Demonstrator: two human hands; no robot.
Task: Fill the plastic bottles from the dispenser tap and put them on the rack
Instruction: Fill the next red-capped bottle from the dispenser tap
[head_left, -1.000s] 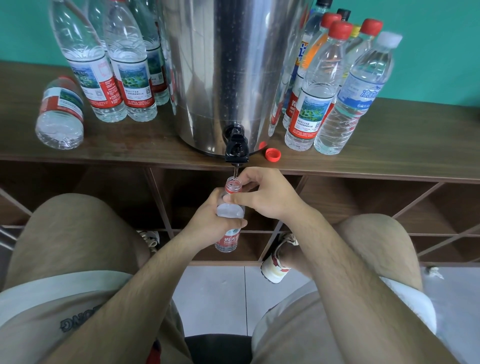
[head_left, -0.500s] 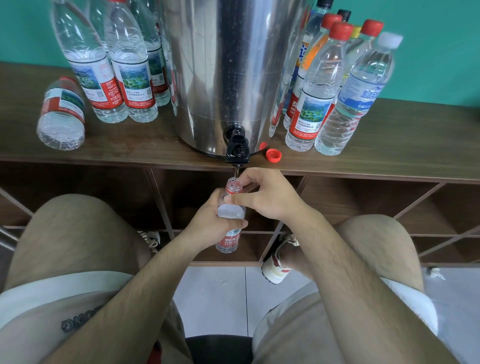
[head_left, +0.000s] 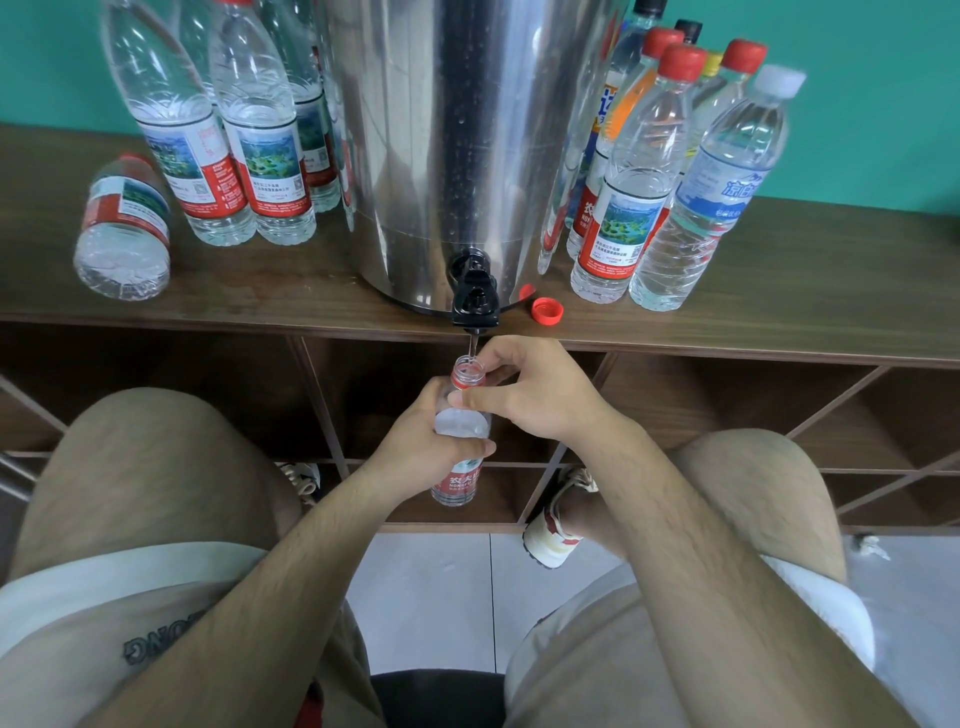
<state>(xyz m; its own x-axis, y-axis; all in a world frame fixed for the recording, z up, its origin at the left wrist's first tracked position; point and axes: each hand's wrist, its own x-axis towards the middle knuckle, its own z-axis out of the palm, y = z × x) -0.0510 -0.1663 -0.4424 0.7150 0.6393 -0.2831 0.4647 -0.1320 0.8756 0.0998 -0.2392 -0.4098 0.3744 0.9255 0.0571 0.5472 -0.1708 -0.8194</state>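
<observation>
While left hand (head_left: 415, 448) and right hand (head_left: 532, 395) grip bottle (head_left: 461, 423), its mouth hangs below tap (head_left: 474, 297).

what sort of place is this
Likely a makeshift bottle-filling station, not clearly a kitchen: a steel dispenser with a tap sits on a wooden rack crowded with plastic bottles.

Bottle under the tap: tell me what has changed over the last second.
Nothing visibly moved, and nothing was taken hold of or let go. The left hand still grips the bottle round its body and the right hand still holds its neck. The open mouth stays under the black tap, with a thin stream running in. The red cap still lies on the shelf.
</observation>
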